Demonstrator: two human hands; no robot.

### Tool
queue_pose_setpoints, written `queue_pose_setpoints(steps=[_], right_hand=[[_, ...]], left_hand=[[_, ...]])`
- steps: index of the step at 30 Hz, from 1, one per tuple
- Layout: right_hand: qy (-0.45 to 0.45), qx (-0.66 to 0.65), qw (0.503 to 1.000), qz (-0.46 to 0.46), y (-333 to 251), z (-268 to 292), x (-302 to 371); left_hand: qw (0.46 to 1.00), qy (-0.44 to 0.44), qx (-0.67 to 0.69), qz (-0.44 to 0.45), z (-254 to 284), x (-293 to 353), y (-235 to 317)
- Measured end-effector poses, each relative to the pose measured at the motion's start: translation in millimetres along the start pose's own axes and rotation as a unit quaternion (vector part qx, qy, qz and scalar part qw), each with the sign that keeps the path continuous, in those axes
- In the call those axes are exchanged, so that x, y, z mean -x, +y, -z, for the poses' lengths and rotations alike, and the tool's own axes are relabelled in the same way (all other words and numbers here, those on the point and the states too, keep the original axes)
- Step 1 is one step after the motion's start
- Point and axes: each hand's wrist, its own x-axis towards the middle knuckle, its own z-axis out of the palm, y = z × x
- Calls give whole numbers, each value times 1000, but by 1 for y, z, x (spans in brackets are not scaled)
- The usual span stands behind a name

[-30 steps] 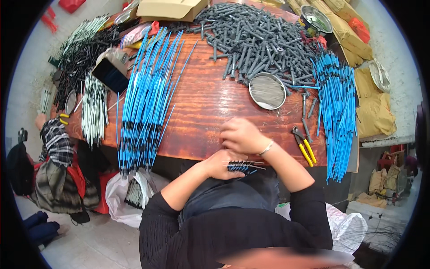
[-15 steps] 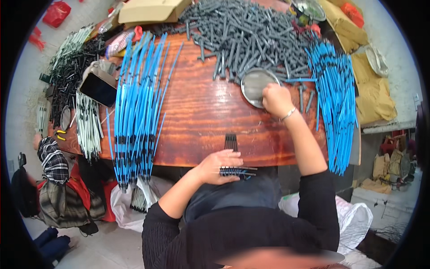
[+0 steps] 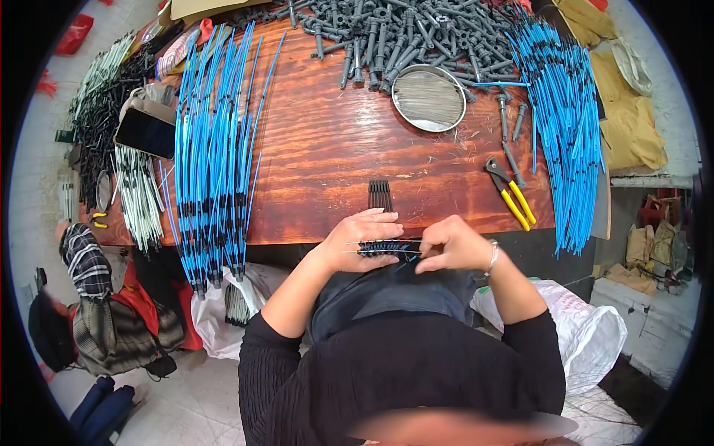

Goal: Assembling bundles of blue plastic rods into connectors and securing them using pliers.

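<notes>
Gripping bundle of black/blue rods (image 3: 381, 247) in L hand (image 3: 355, 239), at front edge of desk (image 3: 320, 178), w/ dark tips (image 3: 379, 195) out over desk. Curling R hand (image 3: 455, 247) right by R ends of thin wires (image 3: 407, 240) across bundle; can't tell if pinching. Also on desk: round dish (image 3: 428, 131), yellow-handled pliers (image 3: 513, 196) to R, grey bolt pile (image 3: 409, 37) at far side, blue rods (image 3: 216, 141) L & R.

A crinkled black top (image 3: 431, 364) and silver bracelet (image 3: 494, 257) are worn.

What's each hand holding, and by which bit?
The left hand holds a bundle of thin black-and-blue rods where thin wires cross it. The right hand may pinch those wires' right ends; too small to tell.
</notes>
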Motion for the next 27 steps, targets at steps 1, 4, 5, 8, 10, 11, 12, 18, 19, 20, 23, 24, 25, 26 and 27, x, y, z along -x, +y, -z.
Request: queue_pose_setpoints(steps=[1, 4, 5, 8, 10, 11, 12, 18, 19, 20, 23, 24, 25, 26, 27], right_hand=[[51, -32, 998, 8, 5, -11, -1], [142, -95, 985, 23, 11, -40, -7], [181, -124, 975, 28, 11, -47, -9], [227, -155, 961, 20, 10, -56, -9], [241, -157, 958, -18, 9, -59, -8], [239, -156, 958, -17, 8, -60, -7], [259, -129, 957, 2, 6, -61, -6], [271, -68, 959, 41, 4, -53, -3], [269, -68, 960, 40, 3, -50, -1], [289, -65, 953, 58, 1, -49, 2], [325, -62, 939, 97, -12, -41, 6], [350, -12, 927, 134, -21, -36, 5], [374, 39, 911, 169, -27, -31, 5], [397, 91, 890, 203, -30, -27, 3], [396, 92, 891, 205, -29, -24, 1]], left_hand=[[1000, 6, 4, 2, 0, -1, 0], [1000, 18, 6, 5, -1, -1, 1], [1000, 19, 8, 6, -1, 0, 0], [1000, 19, 11, 6, -2, 0, -2], [999, 26, 3, 23, -4, 0, 1], [999, 31, 0, 32, -6, -1, 2], [999, 33, 0, 33, -7, 0, 3], [996, 85, -20, 27, -12, -3, 4], [995, 92, -24, 27, -13, -4, 4], [995, 94, -25, 28, -12, -4, 4], [995, 98, -26, 19, -13, -4, 6], [994, 99, -27, 21, -12, -3, 7], [995, 99, -28, 20, -12, -2, 7], [995, 98, -29, 20, -11, -2, 7], [995, 98, -30, 19, -11, -2, 6]])
